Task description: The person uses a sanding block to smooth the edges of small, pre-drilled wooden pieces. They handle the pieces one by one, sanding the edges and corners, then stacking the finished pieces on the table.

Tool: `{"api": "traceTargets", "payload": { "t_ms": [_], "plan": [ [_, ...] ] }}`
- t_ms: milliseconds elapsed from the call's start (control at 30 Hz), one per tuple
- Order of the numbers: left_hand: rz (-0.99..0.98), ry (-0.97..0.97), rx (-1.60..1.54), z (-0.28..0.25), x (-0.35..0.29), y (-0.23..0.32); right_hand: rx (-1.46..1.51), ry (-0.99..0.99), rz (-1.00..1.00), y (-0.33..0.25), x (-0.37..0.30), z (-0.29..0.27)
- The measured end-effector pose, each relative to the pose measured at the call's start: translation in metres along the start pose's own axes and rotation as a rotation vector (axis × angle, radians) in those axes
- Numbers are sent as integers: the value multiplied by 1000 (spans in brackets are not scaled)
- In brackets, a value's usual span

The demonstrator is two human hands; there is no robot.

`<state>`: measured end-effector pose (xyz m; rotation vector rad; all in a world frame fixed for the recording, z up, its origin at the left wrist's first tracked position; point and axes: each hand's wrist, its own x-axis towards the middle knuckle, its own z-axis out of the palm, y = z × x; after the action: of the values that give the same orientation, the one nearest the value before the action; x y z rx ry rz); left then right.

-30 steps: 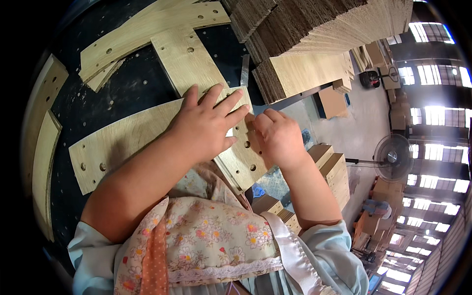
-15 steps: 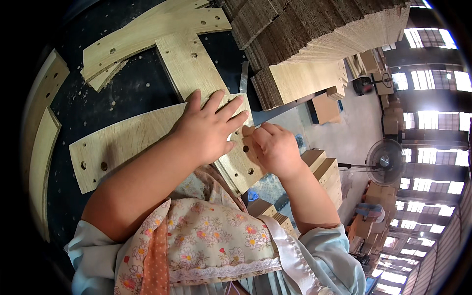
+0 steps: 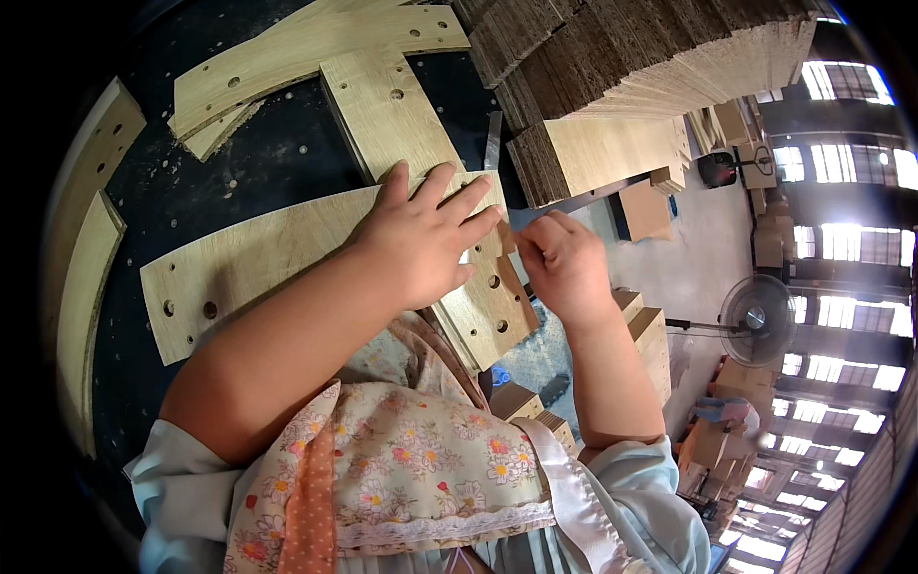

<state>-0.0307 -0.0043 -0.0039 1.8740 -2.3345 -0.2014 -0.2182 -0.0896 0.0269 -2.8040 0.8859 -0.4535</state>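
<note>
My left hand (image 3: 421,239) lies flat with fingers spread on the near end of a pale wood-grain board with drilled holes. A long curved board (image 3: 258,253) of the same kind runs leftward under my left forearm. Just right of the board's end, my right hand (image 3: 566,258) is closed, thumb and finger pinched together. A thin brown strip (image 3: 521,301) shows along the drilled board's (image 3: 476,316) right edge, close to my right fingertips. Whether those fingers grip it cannot be made out.
Beyond lie another board (image 3: 387,115) and a curved board (image 3: 287,72) on the dark table (image 3: 263,172). A tall stack of brown boards (image 3: 650,67) stands at the far right. More boards (image 3: 86,297) rest at left. A fan (image 3: 755,320) stands on the right.
My right hand has shifted slightly up and away to the right from the board's edge, and more of the brown strip shows. My left hand stays pressed on the board.
</note>
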Motion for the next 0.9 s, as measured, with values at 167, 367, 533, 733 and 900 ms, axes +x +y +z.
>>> {"api": "traceTargets", "payload": {
  "t_ms": [167, 367, 533, 733, 900],
  "plan": [
    [13, 35, -18, 5, -1, -1, -1, -42, -143, -16, -6, 7],
    [24, 52, -29, 2, 2, 0, -119, 27, -116, 3, -1, 8],
    [24, 94, -30, 7, -2, -3, 77, -63, -174, -9, -8, 8],
    [28, 118, -32, 5, -1, 0, -44, 5, -74, -3, -2, 10],
    [22, 117, -17, 8, -2, -3, 89, -8, -315, -12, -7, 8]
  ]
}}
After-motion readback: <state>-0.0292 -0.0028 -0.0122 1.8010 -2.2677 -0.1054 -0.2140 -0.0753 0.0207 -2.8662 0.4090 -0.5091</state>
